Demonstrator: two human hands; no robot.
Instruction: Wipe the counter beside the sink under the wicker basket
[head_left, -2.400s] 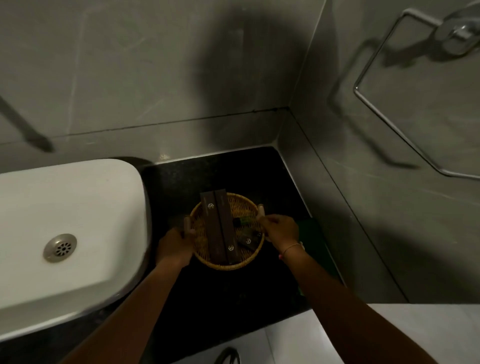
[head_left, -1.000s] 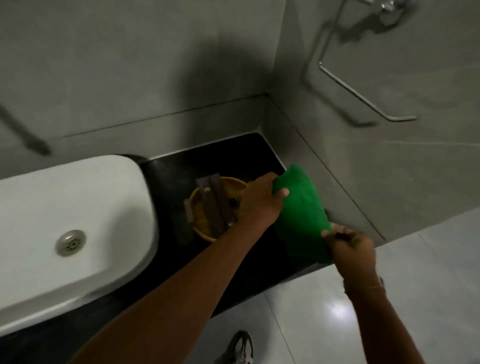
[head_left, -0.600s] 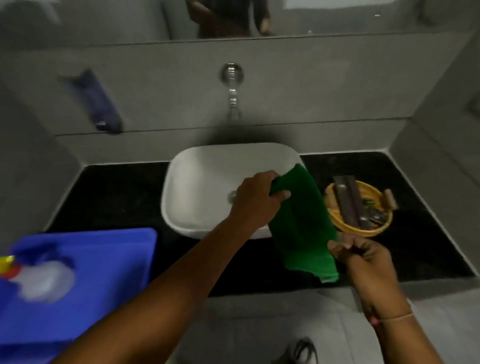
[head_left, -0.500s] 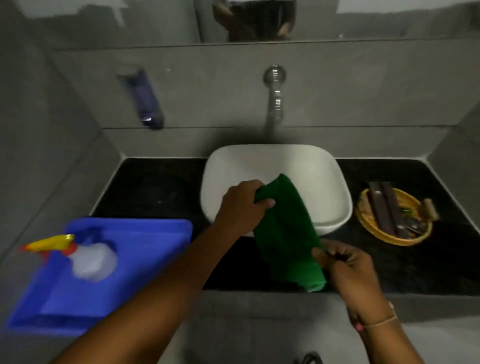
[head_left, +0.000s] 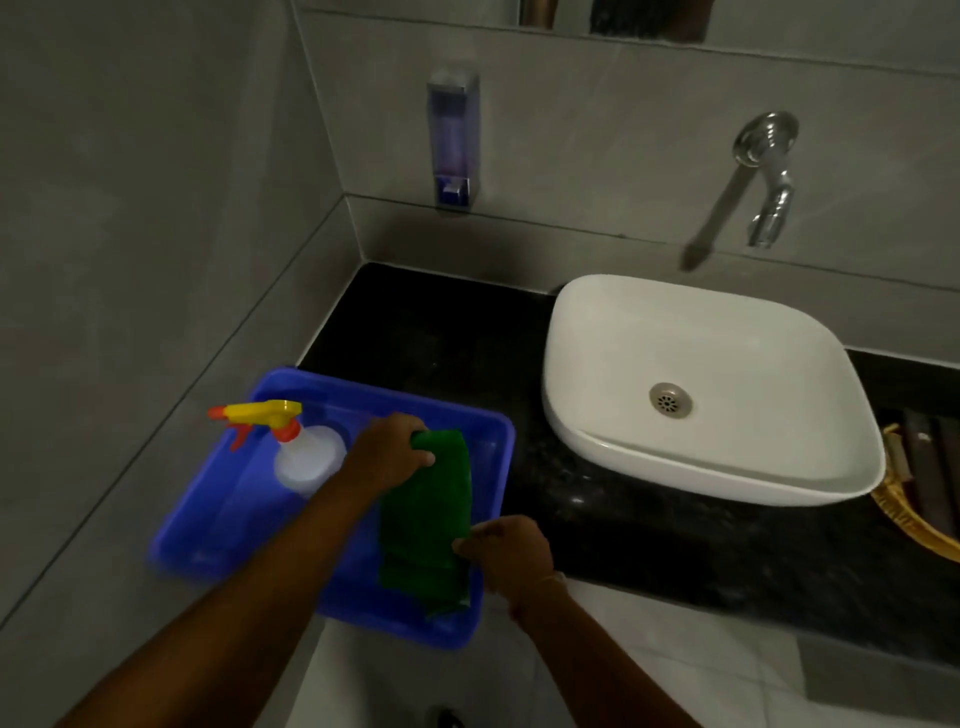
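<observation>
Since half a second ago the cloth (head_left: 426, 514) has moved left, from before the sink (head_left: 711, 384) to above the one blue tray (head_left: 208, 519), where one spray bottle (head_left: 306, 452) stands. The left hand (head_left: 387, 457) grips its top, the right hand (head_left: 511, 553) pinches its lower edge. One basket (head_left: 904, 514) sits on the counter (head_left: 649, 535), right of the sink.
</observation>
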